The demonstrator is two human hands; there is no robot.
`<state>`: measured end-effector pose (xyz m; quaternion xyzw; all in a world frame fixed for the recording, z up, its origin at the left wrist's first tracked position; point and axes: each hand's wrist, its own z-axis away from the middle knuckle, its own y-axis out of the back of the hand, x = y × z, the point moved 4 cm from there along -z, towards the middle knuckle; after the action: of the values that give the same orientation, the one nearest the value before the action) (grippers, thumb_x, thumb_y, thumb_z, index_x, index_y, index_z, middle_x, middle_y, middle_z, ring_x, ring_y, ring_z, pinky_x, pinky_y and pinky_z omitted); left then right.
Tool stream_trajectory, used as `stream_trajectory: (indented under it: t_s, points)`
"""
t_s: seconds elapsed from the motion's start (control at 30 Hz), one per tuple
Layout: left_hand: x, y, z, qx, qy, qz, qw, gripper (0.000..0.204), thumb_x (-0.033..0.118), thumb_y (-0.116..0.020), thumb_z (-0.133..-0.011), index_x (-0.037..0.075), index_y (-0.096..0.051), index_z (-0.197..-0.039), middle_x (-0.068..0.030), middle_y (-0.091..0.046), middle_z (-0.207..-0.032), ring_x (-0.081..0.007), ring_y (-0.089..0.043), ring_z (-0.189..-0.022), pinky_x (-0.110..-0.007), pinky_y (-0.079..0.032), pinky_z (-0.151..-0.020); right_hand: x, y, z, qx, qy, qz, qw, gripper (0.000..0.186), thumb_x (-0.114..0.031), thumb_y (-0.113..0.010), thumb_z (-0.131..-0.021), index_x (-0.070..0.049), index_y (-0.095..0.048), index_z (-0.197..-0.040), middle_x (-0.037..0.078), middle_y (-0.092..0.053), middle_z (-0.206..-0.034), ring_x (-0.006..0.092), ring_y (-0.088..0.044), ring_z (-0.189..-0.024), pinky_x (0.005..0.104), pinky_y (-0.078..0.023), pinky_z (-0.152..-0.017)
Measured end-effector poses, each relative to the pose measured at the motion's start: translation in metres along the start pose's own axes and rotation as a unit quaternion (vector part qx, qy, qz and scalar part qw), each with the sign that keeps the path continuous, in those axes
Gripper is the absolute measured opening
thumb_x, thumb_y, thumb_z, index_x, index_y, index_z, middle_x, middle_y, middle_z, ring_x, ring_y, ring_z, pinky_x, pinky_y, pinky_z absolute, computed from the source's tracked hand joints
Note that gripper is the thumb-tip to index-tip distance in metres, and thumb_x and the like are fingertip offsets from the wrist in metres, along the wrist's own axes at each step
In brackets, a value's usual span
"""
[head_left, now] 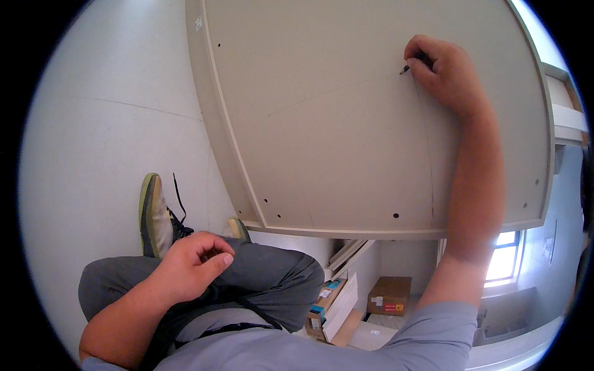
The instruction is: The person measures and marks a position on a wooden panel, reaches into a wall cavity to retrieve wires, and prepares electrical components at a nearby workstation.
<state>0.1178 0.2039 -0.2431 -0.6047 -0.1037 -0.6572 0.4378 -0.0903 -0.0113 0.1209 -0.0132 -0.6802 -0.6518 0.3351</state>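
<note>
A large beige panel (334,161) with raised edge strips and several small dark holes takes up the upper middle. Thin pencil lines run across its face, one nearly straight up and down, another fainter and slanting. My right hand (442,71) reaches far up over the panel, fingers closed around a pencil (404,69). The dark pencil tip pokes out below the fingers, at or close to the surface near the top of the upright line; most of the pencil is hidden in the hand. My left hand (195,263) rests above my lap, fingers loosely curled, with nothing visible in it.
My crossed leg (266,272) and a shoe (158,216) with a loose lace are beside the panel's lower left corner. Past the near edge are a brown cardboard box (388,294), white boards (341,309) and a bright window (502,260). Pale floor (111,154) lies left.
</note>
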Motion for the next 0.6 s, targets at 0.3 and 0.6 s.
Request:
stream_trajectory:
  t_s: [0.3, 0.6]
  points:
    - [-0.0006, 0.0000, 0.0014, 0.003, 0.013, -0.011, 1.000, 0.013, 0.013, -0.070, -0.096, 0.004, -0.070, -0.104, -0.0013, -0.063, -0.090, -0.0085, -0.058, -0.080, -0.028, -0.050, -0.072, 0.0016, -0.0010, 0.0016, 0.001, 0.008, -0.031, 0.999, 0.012, -0.015, -0.065, -0.087, -0.005, -0.066, -0.093, 0.014, -0.069, -0.076, 0.0306, -0.066, -0.067, 0.0408, -0.052, -0.066]
    - [-0.0022, 0.0001, 0.0010, 0.012, -0.008, -0.027, 1.000, 0.013, 0.014, -0.070, -0.096, 0.004, -0.070, -0.103, -0.0004, -0.063, -0.087, -0.0083, -0.056, -0.077, -0.027, -0.049, -0.070, 0.0016, -0.0015, 0.0007, 0.010, 0.013, -0.018, 1.000, 0.012, -0.014, -0.065, -0.085, -0.005, -0.065, -0.092, 0.015, -0.067, -0.076, 0.0314, -0.064, -0.067, 0.0417, -0.052, -0.066]
